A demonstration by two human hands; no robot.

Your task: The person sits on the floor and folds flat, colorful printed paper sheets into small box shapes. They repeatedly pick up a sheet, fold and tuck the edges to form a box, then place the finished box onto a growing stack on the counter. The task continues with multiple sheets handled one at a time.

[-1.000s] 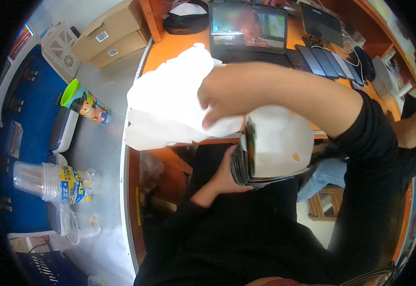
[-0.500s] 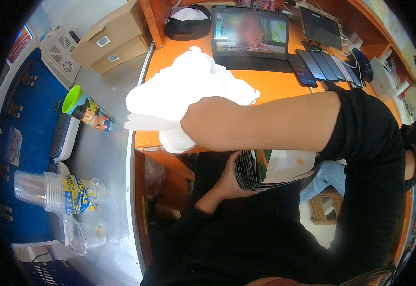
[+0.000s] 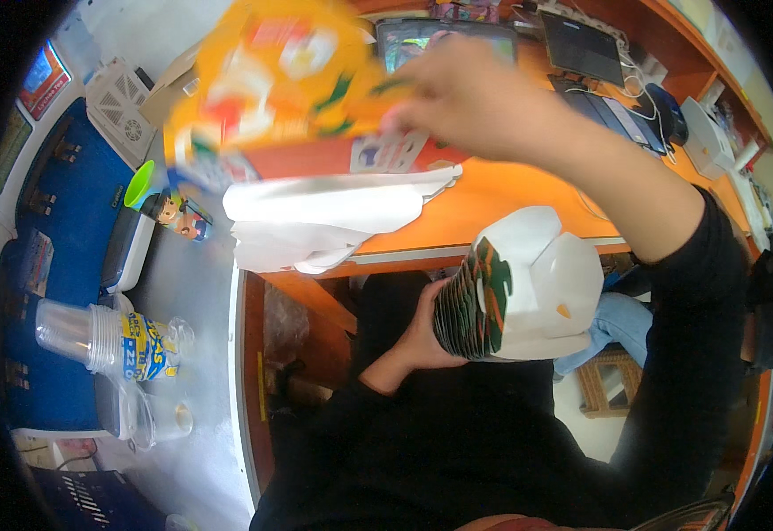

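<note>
My left hand (image 3: pixel 420 338) grips a stack of nested paper food boxes (image 3: pixel 537 292) from its left side, over my lap. Their sides are dark green and orange, and the top one opens toward me with its white inside and flaps showing. My right hand (image 3: pixel 466 97) is raised over the orange desk with its fingers closed on an orange printed cardboard box blank (image 3: pixel 271 80), smeared by motion. Under that blank, more white box blanks (image 3: pixel 324 212) lie at the desk's near left edge, partly covered by it.
A cartoon cup (image 3: pixel 174 212) and a sleeve of clear plastic cups (image 3: pixel 107 341) are on the grey counter at left. Behind the raised blank stands a tablet (image 3: pixel 501 44). Several phones (image 3: pixel 616 119) with cables lie at the desk's far right. A wicker stool (image 3: pixel 612 385) is below.
My right hand has risen up and to the right from the white blanks, lifting the blank so its orange side shows. The box stack has tilted and more of it is in view.
</note>
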